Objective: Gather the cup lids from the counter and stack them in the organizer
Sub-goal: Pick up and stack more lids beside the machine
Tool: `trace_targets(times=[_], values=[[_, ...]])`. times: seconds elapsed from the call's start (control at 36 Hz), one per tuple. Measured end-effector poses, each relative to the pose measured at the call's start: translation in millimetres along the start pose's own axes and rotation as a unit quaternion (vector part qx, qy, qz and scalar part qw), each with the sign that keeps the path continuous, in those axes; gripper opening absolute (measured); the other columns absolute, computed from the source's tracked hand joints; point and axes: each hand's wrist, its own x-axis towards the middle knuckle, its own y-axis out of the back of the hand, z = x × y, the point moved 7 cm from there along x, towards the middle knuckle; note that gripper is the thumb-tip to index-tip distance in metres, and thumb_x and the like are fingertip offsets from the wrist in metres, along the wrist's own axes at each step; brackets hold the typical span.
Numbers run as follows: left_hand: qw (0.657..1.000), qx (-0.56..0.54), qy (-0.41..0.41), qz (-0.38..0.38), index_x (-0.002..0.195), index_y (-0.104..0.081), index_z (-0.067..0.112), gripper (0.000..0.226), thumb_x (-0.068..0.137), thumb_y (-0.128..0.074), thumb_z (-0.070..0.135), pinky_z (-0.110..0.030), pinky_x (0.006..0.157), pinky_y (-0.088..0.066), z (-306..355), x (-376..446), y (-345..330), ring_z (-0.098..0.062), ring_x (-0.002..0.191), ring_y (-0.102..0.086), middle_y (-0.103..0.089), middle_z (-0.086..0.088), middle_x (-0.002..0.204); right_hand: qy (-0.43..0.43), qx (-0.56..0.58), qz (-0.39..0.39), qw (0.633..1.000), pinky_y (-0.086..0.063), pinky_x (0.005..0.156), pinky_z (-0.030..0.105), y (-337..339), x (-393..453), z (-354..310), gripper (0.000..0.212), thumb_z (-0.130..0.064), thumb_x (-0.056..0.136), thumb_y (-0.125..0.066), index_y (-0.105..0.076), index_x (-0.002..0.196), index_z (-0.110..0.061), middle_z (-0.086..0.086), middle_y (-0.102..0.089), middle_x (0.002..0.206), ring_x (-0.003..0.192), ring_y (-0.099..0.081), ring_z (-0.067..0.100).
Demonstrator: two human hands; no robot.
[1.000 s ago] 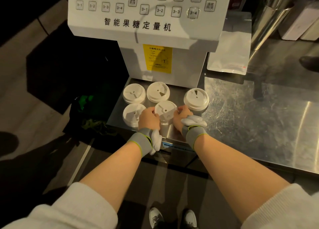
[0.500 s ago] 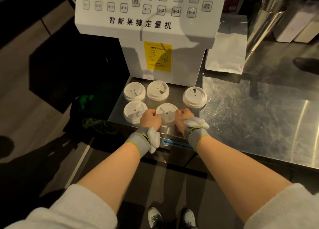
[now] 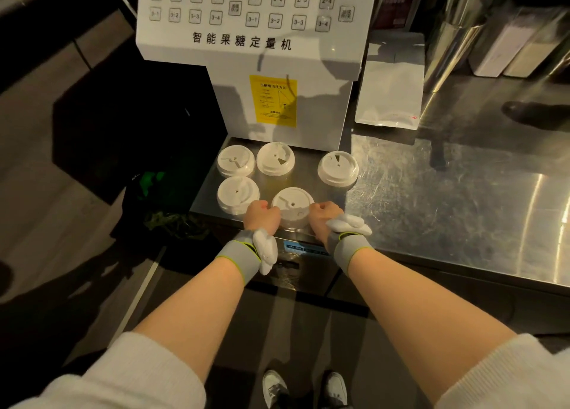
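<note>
Two curled hands, left hand (image 3: 261, 215) and right hand (image 3: 324, 215), flank the near lid (image 3: 292, 206) on the desk (image 3: 431, 192), each grip touching its rim, not lifted.

The left hand (image 3: 261, 216) and the right hand (image 3: 324, 216) sit at the near edge of the surface (image 3: 447, 199), touching opposite sides of 1 lid (image 3: 292, 206) between them. Just left of the left hand lies a 2nd lid (image 3: 237, 194). Beyond the hands lie 3 more: 2 side by side (image 3: 236, 161) (image 3: 275, 158) past the left hand, 1 (image 3: 338, 168) past the right. Behind them stands the machine (image 3: 277, 69), with a pouch (image 3: 390, 97) to its right.
</note>
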Motion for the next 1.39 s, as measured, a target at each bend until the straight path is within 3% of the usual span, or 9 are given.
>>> trace_targets(times=[0.06,0.17,0.36,0.47,0.61,0.89,1.11,1.31,1.39], values=[[1.0,-0.003,0.007,-0.005,0.14,-0.041,0.013,0.054,0.087,-0.05,0.014,-0.046,0.107,-0.042,-1.6,0.6,-1.9,-0.034,0.129,-0.044,-0.045,-0.012,0.142,-0.002,-0.012,-0.008,1.0,-0.051,0.091,0.048,0.7,-3.3,3.3,0.047,-0.041,0.085,-0.036,-0.064,0.108,-0.011,0.019,-0.062,0.113,0.098,-0.061,0.038],[0.999,-0.024,0.014,-0.029,0.147,-0.029,0.015,0.064,0.087,-0.052,0.012,-0.045,0.11,-0.04,-1.5,-4.1,-8.2,-0.032,0.134,-0.04,-0.039,-0.009,0.149,-0.004,-0.003,-0.028,1.0,-0.051,0.093,0.045,-3.8,-5.8,4.7,0.048,-0.042,0.084,-0.041,-0.059,0.119,-0.014,0.017,-0.061,0.118,0.103,-0.059,0.036],[0.998,-0.02,0.039,-0.034,0.139,-0.041,0.005,0.059,0.084,-0.057,0.018,-0.047,0.109,-0.04,-12.5,-6.1,-10.8,-0.033,0.133,-0.041,-0.042,-0.013,0.146,-0.022,0.077,-0.024,0.996,-0.054,0.088,0.048,-7.8,-8.8,11.4,0.065,-0.049,0.066,-0.042,-0.055,0.119,-0.014,0.016,-0.06,0.117,0.102,-0.058,0.037],[0.997,-0.01,0.052,-0.049,0.095,-0.059,0.002,0.017,0.084,-0.057,0.015,-0.048,0.101,-0.046,-15.0,-6.2,-13.5,-0.03,0.096,-0.052,-0.055,-0.016,0.103,-0.022,0.106,-0.015,0.994,-0.056,0.083,0.049,-7.1,-4.3,14.8,0.057,-0.047,0.063,-0.042,-0.057,0.109,-0.016,0.015,-0.063,0.109,0.095,-0.06,0.035],[0.997,-0.002,0.046,-0.07,0.118,-0.059,-0.002,0.038,0.083,-0.058,0.015,-0.04,0.093,-0.05,-11.5,-14.1,-17.0,-0.03,0.095,-0.056,-0.058,-0.015,0.099,-0.014,0.117,0.003,0.993,-0.057,0.083,0.048,-6.4,-2.1,18.5,0.054,-0.039,0.069,-0.052,-0.054,0.117,-0.016,0.009,-0.057,0.102,0.093,-0.058,0.031],[0.997,0.001,0.053,-0.063,0.118,-0.059,0.002,0.036,0.085,-0.057,0.015,-0.045,0.103,-0.047,-11.4,-21.7,-11.6,-0.029,0.097,-0.051,-0.056,-0.011,0.101,-0.01,0.119,0.008,0.993,-0.06,0.073,0.044,-12.6,4.8,22.0,0.045,-0.033,0.075,-0.057,-0.056,0.116,-0.016,0.007,-0.059,0.091,0.076,-0.059,0.024],[0.999,0.002,0.022,-0.037,0.124,-0.056,0.001,0.042,0.085,-0.057,0.018,-0.037,0.094,-0.049,-0.5,-15.4,4.2,-0.027,0.097,-0.051,-0.059,-0.016,0.115,0.017,0.094,0.019,0.995,-0.054,0.087,0.044,-18.5,10.4,0.2,0.052,-0.038,0.066,-0.053,-0.059,0.113,-0.016,0.012,-0.066,0.105,0.091,-0.061,0.03],[0.998,-0.052,-0.002,0.028,0.08,-0.061,0.017,0.009,0.082,-0.054,0.011,-0.05,0.099,-0.049,-5.9,-11.9,32.8,-0.029,0.095,-0.051,-0.057,-0.011,0.094,0.016,0.061,-0.021,0.998,-0.056,0.082,0.047,-40.9,16.1,-14.9,0.06,-0.047,0.059,-0.048,-0.056,0.113,-0.022,0.01,-0.065,0.105,0.094,-0.063,0.032],[0.995,-0.068,-0.01,0.075,0.058,-0.049,0.024,0.028,0.082,-0.052,0.011,-0.048,0.092,-0.053,-8.9,-10.9,47.0,-0.028,0.089,-0.05,-0.048,0.002,0.072,0.018,0.074,-0.038,0.996,-0.056,0.082,0.049,-50.5,16.2,-20.5,0.06,-0.043,0.059,-0.051,-0.055,0.113,-0.019,0.011,-0.064,0.108,0.097,-0.063,0.034]])
